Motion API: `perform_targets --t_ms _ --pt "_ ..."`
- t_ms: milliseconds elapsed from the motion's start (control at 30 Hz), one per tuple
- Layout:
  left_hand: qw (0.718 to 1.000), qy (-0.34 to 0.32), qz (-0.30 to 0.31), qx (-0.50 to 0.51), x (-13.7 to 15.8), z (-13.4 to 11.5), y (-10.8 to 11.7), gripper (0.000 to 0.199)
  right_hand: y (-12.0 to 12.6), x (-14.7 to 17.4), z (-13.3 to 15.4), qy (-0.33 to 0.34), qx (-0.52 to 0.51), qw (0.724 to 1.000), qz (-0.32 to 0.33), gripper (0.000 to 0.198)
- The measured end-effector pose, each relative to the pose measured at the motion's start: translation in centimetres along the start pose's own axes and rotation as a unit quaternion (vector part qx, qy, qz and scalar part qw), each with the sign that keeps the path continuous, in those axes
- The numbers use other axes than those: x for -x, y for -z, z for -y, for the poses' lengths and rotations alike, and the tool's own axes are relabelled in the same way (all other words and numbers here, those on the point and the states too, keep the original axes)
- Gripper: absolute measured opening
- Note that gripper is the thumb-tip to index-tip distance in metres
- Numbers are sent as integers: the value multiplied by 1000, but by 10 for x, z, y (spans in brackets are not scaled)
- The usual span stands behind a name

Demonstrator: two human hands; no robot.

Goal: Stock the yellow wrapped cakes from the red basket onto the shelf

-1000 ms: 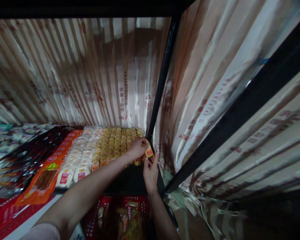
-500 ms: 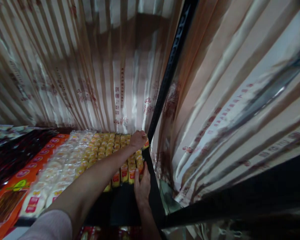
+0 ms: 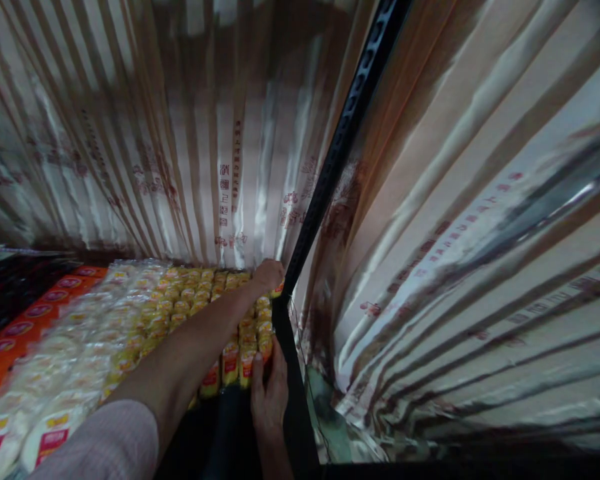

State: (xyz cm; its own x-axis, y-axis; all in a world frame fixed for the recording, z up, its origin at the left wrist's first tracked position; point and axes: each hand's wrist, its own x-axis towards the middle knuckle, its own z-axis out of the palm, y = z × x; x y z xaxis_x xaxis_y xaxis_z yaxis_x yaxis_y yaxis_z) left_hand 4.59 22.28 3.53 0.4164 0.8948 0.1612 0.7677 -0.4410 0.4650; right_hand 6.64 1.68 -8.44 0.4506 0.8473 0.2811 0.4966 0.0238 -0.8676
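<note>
Rows of small yellow packets (image 3: 230, 363), in clear wrap with red labels, stand packed on a dark shelf (image 3: 300, 400). My left hand (image 3: 269, 275) reaches across them to the back right corner. Its fingers are closed on a yellow packet (image 3: 279, 289), most of which the hand hides. At the front right end of the rows is my right hand (image 3: 271, 393). Its thumb and fingers are apart and stretched, lying against the front corner packet (image 3: 265, 347). My left forearm covers part of the rows.
White packets (image 3: 63, 400) lie in rows left of the yellow ones, then orange bags (image 3: 35, 320) and dark packs (image 3: 20, 287). A black slotted post (image 3: 330, 160) rises at the shelf's back right corner. Pleated printed curtains (image 3: 195, 167) hang behind and to the right.
The view has shifted, so the shelf and packets appear further left and a little lower. Both hands keep about the same places at the packets' right end.
</note>
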Motion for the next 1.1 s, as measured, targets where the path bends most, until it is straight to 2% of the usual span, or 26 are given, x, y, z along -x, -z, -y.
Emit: perform_targets --t_ms 233,467,767,933,1033,1100 --pt "999 -25 31 -34 1 5 -6 24 1 1 3 -2 -6 1000 -3 56" --pt "997 -34 37 -54 8 6 -10 21 1 0 4 0 -13 1000 4 52" --pt "999 -27 -1 -39 10 14 -10 21 1 0 5 6 1 1000 -14 53" --pt "998 -34 -42 -14 20 9 0 24 2 -1 7 -5 1 1000 -6 54" --pt "997 -23 -76 -1 39 -2 10 28 2 -3 5 -1 -2 1000 -13 56" --pt "994 -11 -107 24 67 -14 13 32 2 -5 2 6 -2 1000 -16 57"
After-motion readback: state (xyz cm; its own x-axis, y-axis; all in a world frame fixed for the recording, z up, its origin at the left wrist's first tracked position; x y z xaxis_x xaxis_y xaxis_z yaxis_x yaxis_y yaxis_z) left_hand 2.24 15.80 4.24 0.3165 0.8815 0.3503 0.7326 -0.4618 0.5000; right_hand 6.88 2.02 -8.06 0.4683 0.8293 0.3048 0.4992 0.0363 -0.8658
